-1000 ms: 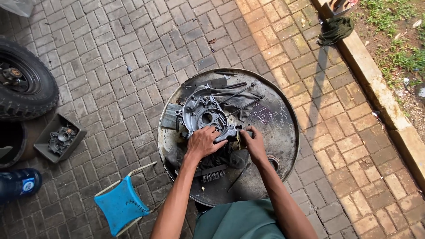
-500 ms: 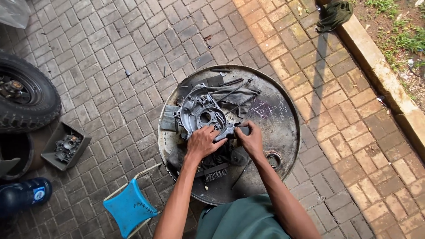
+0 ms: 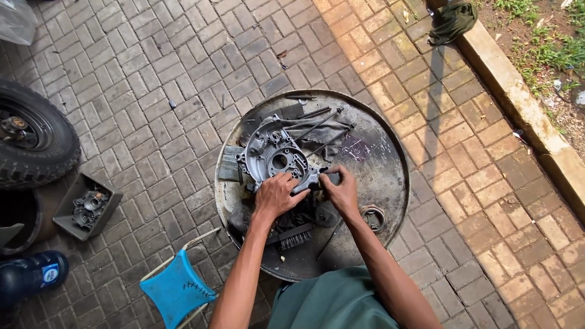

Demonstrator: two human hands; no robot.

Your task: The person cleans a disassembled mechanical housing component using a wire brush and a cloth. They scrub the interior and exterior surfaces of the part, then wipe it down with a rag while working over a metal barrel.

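A grey metal engine casing (image 3: 274, 155) with long studs lies on a round metal tray (image 3: 378, 164) set on brick paving. My left hand (image 3: 277, 194) presses on the near edge of the casing. My right hand (image 3: 342, 190) grips a dark handle-like tool at the casing's right end. A dark brush (image 3: 297, 236) lies on the tray just below my left wrist. A metal ring (image 3: 372, 217) sits to the right of my right forearm.
A small tyre and wheel (image 3: 30, 143) stands at the left, beside a grey box of parts (image 3: 86, 206). A blue stool (image 3: 177, 287) is at bottom left, a blue bottle (image 3: 30, 274) further left. A concrete kerb (image 3: 518, 97) runs along the right.
My right hand has moved left and closed in on the right end of the casing. The left hand stays on the casing. The view has shifted slightly.
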